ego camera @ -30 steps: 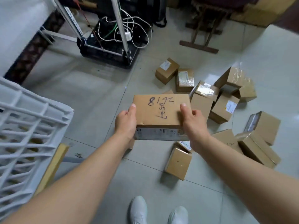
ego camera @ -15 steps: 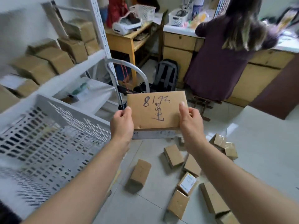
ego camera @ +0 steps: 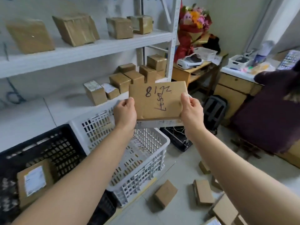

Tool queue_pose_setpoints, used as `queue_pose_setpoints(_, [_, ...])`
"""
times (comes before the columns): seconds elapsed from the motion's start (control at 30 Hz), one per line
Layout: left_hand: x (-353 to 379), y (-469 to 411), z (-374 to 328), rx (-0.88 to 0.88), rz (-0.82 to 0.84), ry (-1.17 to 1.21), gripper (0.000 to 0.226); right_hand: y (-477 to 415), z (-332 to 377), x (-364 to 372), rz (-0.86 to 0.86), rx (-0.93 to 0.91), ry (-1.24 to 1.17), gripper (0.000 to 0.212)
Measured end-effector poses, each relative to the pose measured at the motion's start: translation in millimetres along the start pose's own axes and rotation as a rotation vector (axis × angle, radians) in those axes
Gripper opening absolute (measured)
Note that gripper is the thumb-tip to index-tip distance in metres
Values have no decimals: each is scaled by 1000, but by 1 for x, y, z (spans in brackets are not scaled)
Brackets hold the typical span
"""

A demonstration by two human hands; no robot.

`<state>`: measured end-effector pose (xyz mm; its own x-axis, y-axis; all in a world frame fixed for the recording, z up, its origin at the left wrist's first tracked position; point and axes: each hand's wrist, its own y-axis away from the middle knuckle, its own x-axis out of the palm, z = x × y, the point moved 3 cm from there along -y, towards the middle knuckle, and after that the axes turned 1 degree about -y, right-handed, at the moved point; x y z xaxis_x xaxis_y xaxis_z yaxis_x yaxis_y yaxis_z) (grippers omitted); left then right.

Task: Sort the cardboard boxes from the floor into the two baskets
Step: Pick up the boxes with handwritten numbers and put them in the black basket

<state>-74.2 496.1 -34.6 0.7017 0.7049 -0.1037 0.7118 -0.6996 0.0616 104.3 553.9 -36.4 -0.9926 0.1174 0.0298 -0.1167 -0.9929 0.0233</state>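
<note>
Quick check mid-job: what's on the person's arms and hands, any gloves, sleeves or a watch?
Nothing worn that shows. The left hand and right hand are bare, without gloves. The left forearm and right forearm are bare up to the frame's edge, so no sleeves appear. No watch or band at either wrist.

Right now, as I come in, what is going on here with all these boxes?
A person is sorting cardboard boxes. The left grip and the right grip hold a flat box with handwriting by its side edges, raised near the white basket. The black basket beside it already holds a labelled box. Several more boxes lie on the floor, not yet sorted.
</note>
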Motion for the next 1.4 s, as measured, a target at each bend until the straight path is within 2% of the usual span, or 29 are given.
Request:
queue_pose_setpoints(0.07, [-29, -3, -1, -12, -91, 22, 26, 4, 2, 29, 107, 1, 2, 38])
queue_pose_setpoints(0.27, [-107, 3, 7, -50, -339, 14, 21, 29, -8, 102, 425, 21, -6, 21])
queue_pose_setpoints(0.7, [-231, 59, 60, -263, -766, 102, 18, 111, -51, 227, 925, 28, 102, 35])
queue_pose_setpoints(0.9, [-282, 49, 88, -346, -830, 159, 10, 141, -75, 283, 1003, 45, 162, 39])
queue_pose_setpoints(1.03, [-319, 31, 107, -369, -824, 191, 12, 155, -92, 322, 1023, 62, 224, 42])
queue_pose_setpoints(1.17, [-348, 15, 135, -491, -787, 278, 6, 168, -113, 363, 1042, 69, 295, 43])
queue_pose_setpoints(1.27, [-363, 10, 162, -604, -729, 372, 22, 179, -132, 388, 1065, 73, 385, 43])
queue_pose_setpoints(1.4, [-377, 11, 194, -726, -769, 399, 32, 194, -159, 415, 1131, 71, 501, 42])
